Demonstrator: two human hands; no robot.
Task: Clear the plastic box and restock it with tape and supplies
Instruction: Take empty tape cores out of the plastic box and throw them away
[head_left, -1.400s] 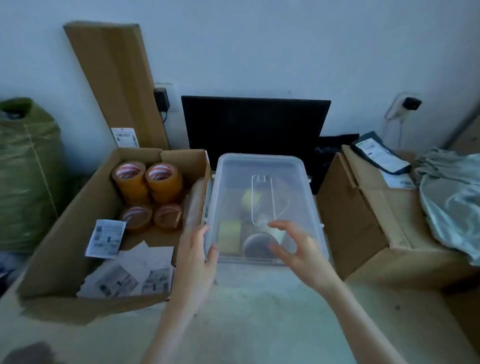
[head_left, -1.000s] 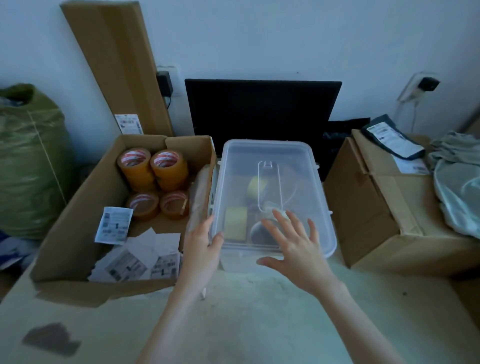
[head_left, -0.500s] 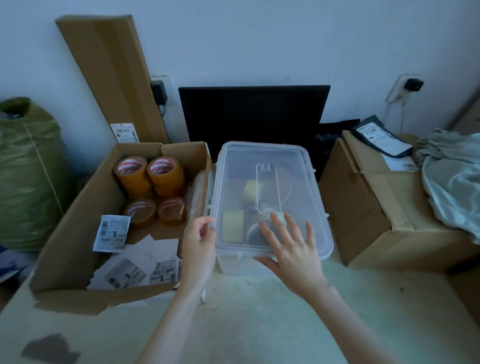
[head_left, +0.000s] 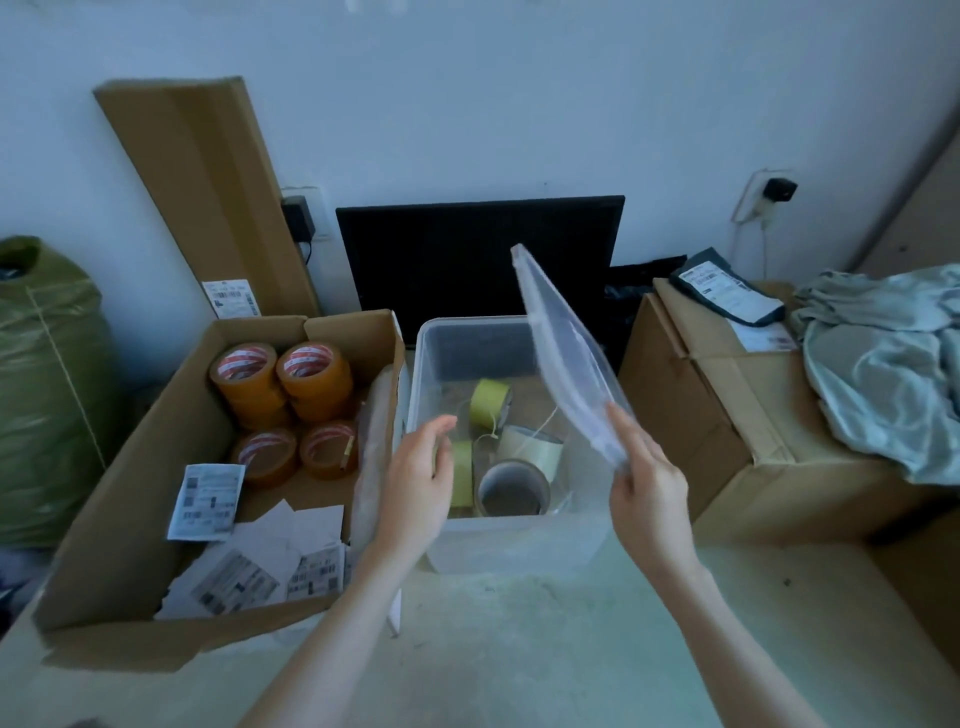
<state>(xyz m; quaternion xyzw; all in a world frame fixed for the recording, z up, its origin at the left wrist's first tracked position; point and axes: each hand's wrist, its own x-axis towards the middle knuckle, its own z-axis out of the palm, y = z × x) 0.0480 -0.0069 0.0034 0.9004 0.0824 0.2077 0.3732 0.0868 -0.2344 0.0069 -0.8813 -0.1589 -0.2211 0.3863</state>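
- While right hand (head_left: 649, 488) is pinching the lid (head_left: 569, 358) tilted clear, I'm seeing the box (head_left: 470, 340) open between two cartons.
- Left hand (head_left: 421, 478) is hovering, fingers relaxed, holding nothing, probably reaching for old rolls (head_left: 514, 488).
- Fresh tape (head_left: 311, 374) is waiting in the left carton (head_left: 130, 519).

Colour rundown from my feed, mostly browns and see-through plastic

I'm seeing a frosted clear plastic box (head_left: 467, 348) with a matching clear lid (head_left: 566, 358); inside it are pale yellow tape rolls (head_left: 490, 402), a cream one and a tan-cored one. Left of the box is a brown carton (head_left: 130, 519) of orange-amber tape rolls (head_left: 311, 379) with red-and-white cores and black-on-white barcode labels (head_left: 208, 501). A black screen (head_left: 478, 254) is behind the box, with pale blue-grey cloth (head_left: 883, 364) right of it.
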